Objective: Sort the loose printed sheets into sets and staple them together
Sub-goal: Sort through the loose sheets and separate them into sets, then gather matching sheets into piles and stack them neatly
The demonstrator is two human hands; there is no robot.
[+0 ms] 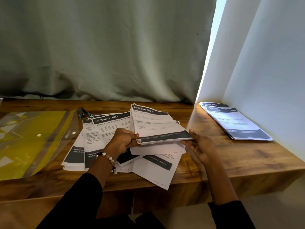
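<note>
My left hand (123,140) pinches a thin bundle (158,126) of sheets; my right hand (200,146), fingers open, supports its edge from beneath. It hovers above the loose sheets (99,139). Right of those lies a gathered pile (236,123); the stapler (82,112) behind them looks untouched, so stapling remains.

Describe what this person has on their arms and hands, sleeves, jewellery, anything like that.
Both arms wear long black sleeves reaching partway down the forearms. The left hand has a beaded bracelet at the wrist, with white pearl-like and dark beads. The right hand is bare, with no jewellery visible.
</note>
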